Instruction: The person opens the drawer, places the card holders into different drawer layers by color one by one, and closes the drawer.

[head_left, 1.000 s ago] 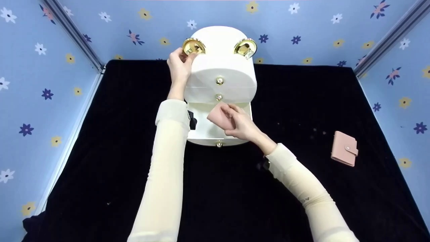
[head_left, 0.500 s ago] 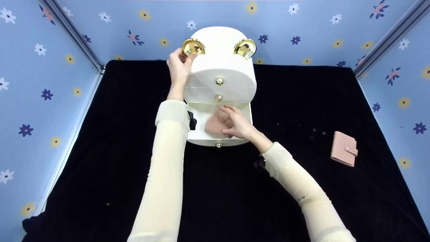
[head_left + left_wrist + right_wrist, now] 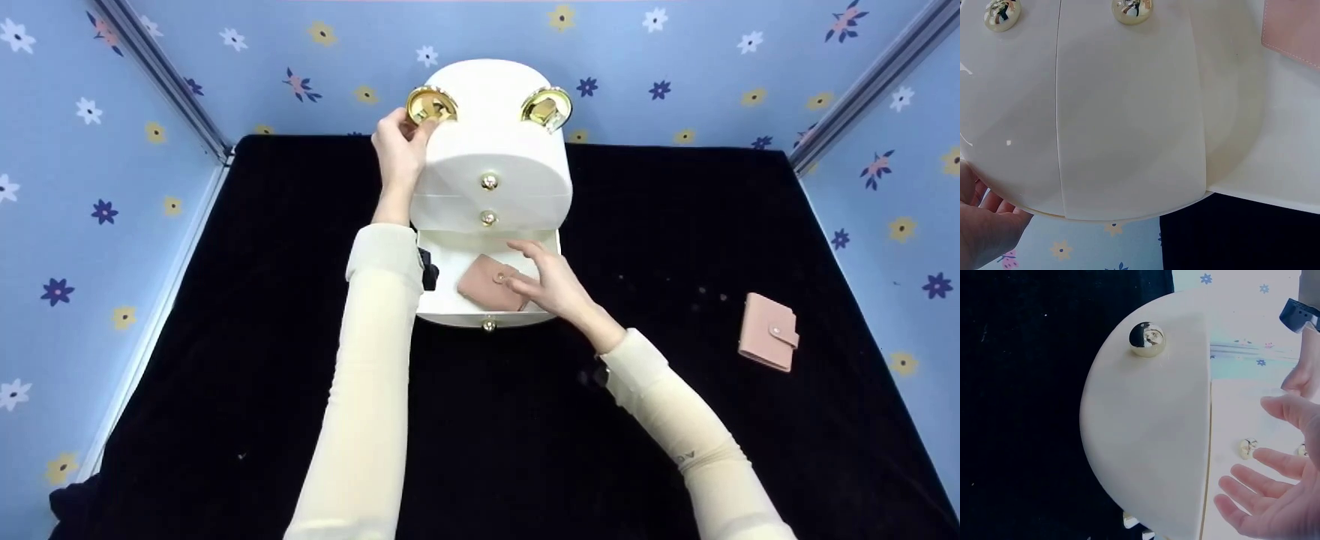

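Observation:
A white drawer box [image 3: 491, 142] with round gold ears [image 3: 547, 109] stands at the back, its bottom drawer [image 3: 450, 316] pulled out. My left hand [image 3: 401, 154] grips the box at its left gold ear; in the left wrist view the fingers [image 3: 1002, 208] are partly hidden behind its side. Inside the drawer lies a pink wallet [image 3: 484, 283] with a snap strap, slightly askew. Over the wallet's right side hovers my right hand [image 3: 555, 281], fingers spread and holding nothing. The right wrist view shows the same relaxed fingers [image 3: 1255, 481] near the drawer.
A second pink wallet [image 3: 768, 332] lies on the black cloth [image 3: 637, 450] to the right. Blue flowered panels [image 3: 697, 75] wall in the back and both sides. Small gold knobs [image 3: 489, 182] stick out from the drawer fronts.
My right hand has let go of the pink wallet, which dropped flat into the drawer, and has drawn slightly right with its fingers opening. The left hand stays where it was.

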### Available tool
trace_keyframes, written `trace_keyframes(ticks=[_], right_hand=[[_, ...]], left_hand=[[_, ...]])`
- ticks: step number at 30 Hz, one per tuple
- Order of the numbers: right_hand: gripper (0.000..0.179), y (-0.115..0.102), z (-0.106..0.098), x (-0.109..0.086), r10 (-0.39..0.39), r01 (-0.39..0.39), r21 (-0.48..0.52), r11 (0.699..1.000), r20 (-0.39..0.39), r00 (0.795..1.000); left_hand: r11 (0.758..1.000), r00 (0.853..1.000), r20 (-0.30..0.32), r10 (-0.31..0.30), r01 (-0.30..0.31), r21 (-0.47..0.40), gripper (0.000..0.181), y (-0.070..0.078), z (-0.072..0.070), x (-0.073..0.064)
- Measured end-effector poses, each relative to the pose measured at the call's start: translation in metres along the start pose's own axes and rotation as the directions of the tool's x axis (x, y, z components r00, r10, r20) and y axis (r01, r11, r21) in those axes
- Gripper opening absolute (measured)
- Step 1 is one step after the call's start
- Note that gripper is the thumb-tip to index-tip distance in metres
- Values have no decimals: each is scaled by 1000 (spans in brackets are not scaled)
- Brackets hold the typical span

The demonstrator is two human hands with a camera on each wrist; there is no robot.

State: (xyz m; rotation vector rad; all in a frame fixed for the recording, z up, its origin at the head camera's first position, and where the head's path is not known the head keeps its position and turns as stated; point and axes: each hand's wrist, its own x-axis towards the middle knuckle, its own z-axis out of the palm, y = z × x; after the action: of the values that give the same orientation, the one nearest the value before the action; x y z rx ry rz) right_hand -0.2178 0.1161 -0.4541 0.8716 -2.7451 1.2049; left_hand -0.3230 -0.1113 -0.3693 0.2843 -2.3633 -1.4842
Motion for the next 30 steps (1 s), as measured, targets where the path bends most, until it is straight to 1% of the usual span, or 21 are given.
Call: trace_keyframes(ticks=[2, 5, 9, 13, 16, 18, 24, 30], right_hand=[[48, 1, -3, -4, -13, 13, -7, 1000, -38, 999], [46, 2, -7, -9, -6, 5, -17, 1000, -74, 997], [45, 4, -13, -17, 18, -19, -12, 1000, -112, 994], [43, 7, -18, -24, 17, -18, -8, 1000, -155, 988], [41, 10, -20, -28, 16, -18, -9, 1000, -179, 984], [40, 11, -23, -32, 28, -30, -6, 1000, -190, 981], [38, 15, -29, -43, 55, -54, 10, 999, -242, 969], [36, 20, -35, -56, 83, -84, 9, 996, -291, 953]], left_hand=[[1000, 1000, -3, -5, 5, 4, 21, 0, 0, 0], [1000, 1000, -4, -15, 15, 3, 22, 1, 0, 0], [1000, 1000, -3, -11, 11, 6, 23, 1, 0, 0], [1000, 1000, -4, -5, 5, 18, 22, 1, 0, 0], [1000, 1000, -3, -3, 3, 14, 22, 1, 0, 0], [1000, 1000, -3, 0, 0, 6, 23, 1, 1, 0], [1000, 1000, 7, -12, 12, -2, 23, 1, 0, -1], [1000, 1000, -3, 4, -4, 13, 22, 0, 0, -1]])
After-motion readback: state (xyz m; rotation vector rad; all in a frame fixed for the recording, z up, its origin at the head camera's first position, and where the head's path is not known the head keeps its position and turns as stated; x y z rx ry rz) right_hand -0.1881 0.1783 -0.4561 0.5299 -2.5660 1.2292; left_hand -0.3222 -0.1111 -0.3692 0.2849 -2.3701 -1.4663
